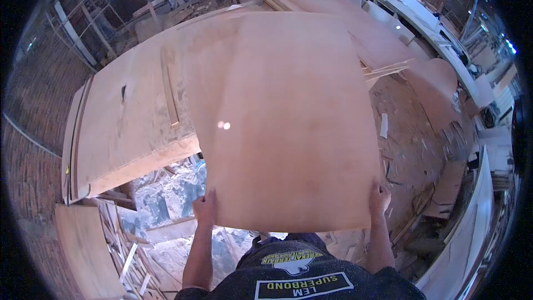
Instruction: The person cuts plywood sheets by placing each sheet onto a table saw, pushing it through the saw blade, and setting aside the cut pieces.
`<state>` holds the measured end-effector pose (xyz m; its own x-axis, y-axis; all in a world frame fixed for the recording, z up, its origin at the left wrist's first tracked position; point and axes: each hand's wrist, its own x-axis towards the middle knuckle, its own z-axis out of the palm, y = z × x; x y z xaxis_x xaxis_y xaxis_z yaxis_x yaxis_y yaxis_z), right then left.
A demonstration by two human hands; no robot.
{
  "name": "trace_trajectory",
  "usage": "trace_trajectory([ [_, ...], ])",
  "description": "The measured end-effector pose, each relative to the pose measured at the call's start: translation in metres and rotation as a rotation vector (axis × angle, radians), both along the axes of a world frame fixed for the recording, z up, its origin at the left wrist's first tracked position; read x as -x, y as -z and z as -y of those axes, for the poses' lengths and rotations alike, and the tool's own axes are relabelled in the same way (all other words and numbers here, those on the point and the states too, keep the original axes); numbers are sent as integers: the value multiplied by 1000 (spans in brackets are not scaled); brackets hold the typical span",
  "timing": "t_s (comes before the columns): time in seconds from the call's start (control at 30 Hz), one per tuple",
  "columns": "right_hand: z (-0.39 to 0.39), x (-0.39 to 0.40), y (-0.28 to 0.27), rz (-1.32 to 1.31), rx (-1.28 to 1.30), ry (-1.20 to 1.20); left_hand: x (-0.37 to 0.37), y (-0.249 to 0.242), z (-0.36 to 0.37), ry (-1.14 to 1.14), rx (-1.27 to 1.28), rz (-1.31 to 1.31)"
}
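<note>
A large, smooth sheet of plywood (294,122) stretches out in front of my body. My left hand (205,208) is closed round its left edge near the close corner. On the opposite side my right hand (380,200) grips the right edge at about the same height. The sheet's far part overlaps the wide wooden workbench (139,100) in this view. On that bench, left of the sheet, lies a narrow wooden strip (169,86), and farther left a small dark object (123,93).
Stacked plywood sheets (383,50) lie behind and to the right. Wood scraps (411,144) litter the floor at right, and thin offcuts (125,250) pile up at lower left. A brick wall (33,111) runs along the left. Leaning panels (472,233) line the right side.
</note>
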<state>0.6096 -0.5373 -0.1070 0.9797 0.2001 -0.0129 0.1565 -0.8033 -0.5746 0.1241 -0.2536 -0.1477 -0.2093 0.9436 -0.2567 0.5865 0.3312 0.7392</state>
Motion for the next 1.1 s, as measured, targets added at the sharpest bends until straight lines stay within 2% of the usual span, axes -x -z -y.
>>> trace_trajectory([
  [0.07, 1, 17, 14, -2, -60, -11, 31, 6, 4, -21, -23, 20],
  [0.17, -3, 41, 46, 70, -153, -74, 82, 22, 13, -114, -68, 211],
  [0.23, -15, 57, 59, 76, -148, -101, 109, 10, 20, -168, -45, 135],
  [0.37, -52, 99, 46, -22, -167, -224, 171, 10, 35, -208, -105, 104],
  [0.53, -94, 130, 72, -206, -104, -259, 219, -10, 59, -348, -88, 55],
  [0.63, -105, 134, 113, -216, -160, -365, 251, 16, 82, -425, -118, 217],
  [0.67, -108, 140, 115, -209, -146, -380, 258, 10, 86, -427, -90, 143],
  [0.73, -115, 141, 103, -178, -114, -408, 257, -11, 95, -429, -25, 12],
  [0.8, -120, 138, 114, -218, -126, -453, 280, -33, 98, -246, -12, 1],
  [0.93, -123, 149, 120, -442, -287, -468, 322, -115, 105, -149, -214, 214],
  [1.0, -123, 151, 126, -528, -274, -454, 295, -193, 116, -29, -202, 379],
  [1.03, -124, 150, 128, -564, -274, -448, 264, -254, 115, 91, -103, 497],
  [1.1, -123, 150, 129, -451, -180, -503, 218, -316, 128, 175, -217, 530],
])
